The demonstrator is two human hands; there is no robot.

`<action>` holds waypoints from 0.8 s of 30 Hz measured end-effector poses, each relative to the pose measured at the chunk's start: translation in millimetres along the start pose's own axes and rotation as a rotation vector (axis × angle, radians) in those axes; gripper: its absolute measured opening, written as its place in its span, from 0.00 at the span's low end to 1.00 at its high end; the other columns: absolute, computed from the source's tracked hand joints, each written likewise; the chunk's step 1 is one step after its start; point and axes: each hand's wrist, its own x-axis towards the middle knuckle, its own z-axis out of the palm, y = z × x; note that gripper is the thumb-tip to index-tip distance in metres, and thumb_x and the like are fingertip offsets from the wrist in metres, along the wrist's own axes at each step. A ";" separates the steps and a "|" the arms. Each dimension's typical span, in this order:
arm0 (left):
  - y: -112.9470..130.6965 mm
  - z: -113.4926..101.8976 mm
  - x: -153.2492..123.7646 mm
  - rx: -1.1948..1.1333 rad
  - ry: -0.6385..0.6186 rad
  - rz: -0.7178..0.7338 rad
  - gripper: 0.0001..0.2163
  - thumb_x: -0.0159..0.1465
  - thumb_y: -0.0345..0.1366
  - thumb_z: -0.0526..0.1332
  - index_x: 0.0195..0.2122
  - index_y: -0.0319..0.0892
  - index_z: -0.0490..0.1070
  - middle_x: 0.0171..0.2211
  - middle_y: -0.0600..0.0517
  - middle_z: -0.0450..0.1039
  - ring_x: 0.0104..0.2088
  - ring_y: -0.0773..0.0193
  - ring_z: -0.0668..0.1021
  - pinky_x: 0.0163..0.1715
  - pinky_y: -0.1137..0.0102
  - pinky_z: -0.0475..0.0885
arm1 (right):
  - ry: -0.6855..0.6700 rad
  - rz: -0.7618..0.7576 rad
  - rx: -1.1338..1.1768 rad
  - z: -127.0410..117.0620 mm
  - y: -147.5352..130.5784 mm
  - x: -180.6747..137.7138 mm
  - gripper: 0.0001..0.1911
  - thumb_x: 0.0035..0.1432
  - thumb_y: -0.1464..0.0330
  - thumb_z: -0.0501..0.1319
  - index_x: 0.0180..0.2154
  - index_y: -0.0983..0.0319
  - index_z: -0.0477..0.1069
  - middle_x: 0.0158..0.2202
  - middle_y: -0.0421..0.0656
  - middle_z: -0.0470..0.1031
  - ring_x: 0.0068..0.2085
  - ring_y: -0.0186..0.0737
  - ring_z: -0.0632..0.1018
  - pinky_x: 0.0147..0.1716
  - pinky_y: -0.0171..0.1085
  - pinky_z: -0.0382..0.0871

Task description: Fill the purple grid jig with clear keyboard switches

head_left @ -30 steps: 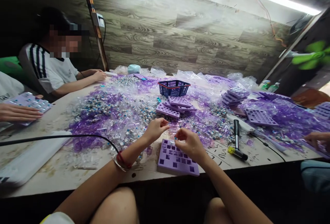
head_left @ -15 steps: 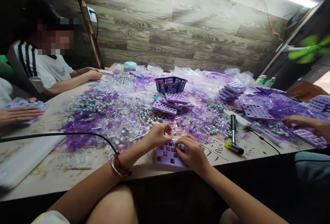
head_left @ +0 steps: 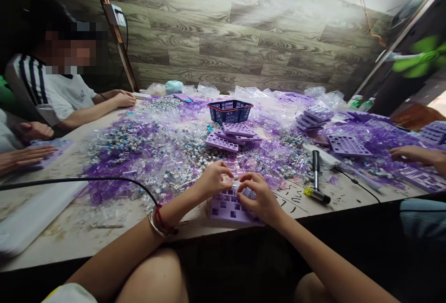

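A purple keyboard plate (head_left: 223, 214) with square holes lies at the table's front edge. Small clear pieces sit along its far part, partly behind my fingers. My left hand (head_left: 213, 181) is over its far left corner, thumb and forefinger curled towards each other. Whatever is between those fingertips is too small to name. Above the plate's right side, my right hand (head_left: 259, 197) bends thumb and forefinger into a near ring, and I cannot make out what the tips pinch. Just beyond, small white and blue key switches (head_left: 181, 173) are heaped with clear and purple pieces.
More purple plates (head_left: 226, 140) are stacked before a dark blue basket (head_left: 230, 111). A hammer (head_left: 316, 177) lies on the right, beside a cable. At left are a long white box (head_left: 38, 219) and a black cable across my wrist. Co-workers' hands (head_left: 29, 154) are at both sides.
My right hand's forefinger has arched higher and my left hand has risen slightly. At the left, a co-worker's other hand has lifted off a plate. The view has shifted slightly.
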 end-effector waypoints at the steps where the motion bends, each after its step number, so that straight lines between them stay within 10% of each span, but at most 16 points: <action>1: -0.2 -0.2 0.2 0.006 -0.006 0.011 0.07 0.49 0.28 0.65 0.30 0.40 0.78 0.31 0.51 0.72 0.27 0.69 0.70 0.25 0.76 0.64 | 0.004 0.012 0.004 1.0 0.7 0.6 0.03 0.50 0.74 0.62 0.28 0.60 0.72 0.38 0.44 0.70 0.45 0.43 0.70 0.47 0.43 0.64; 24: 6.3 -3.1 0.1 -0.056 -0.113 0.084 0.03 0.51 0.30 0.65 0.27 0.39 0.77 0.24 0.54 0.73 0.23 0.71 0.68 0.25 0.76 0.61 | 0.032 0.041 0.009 -5.9 -1.2 6.8 0.02 0.51 0.71 0.64 0.30 0.60 0.73 0.39 0.45 0.71 0.46 0.45 0.70 0.48 0.45 0.65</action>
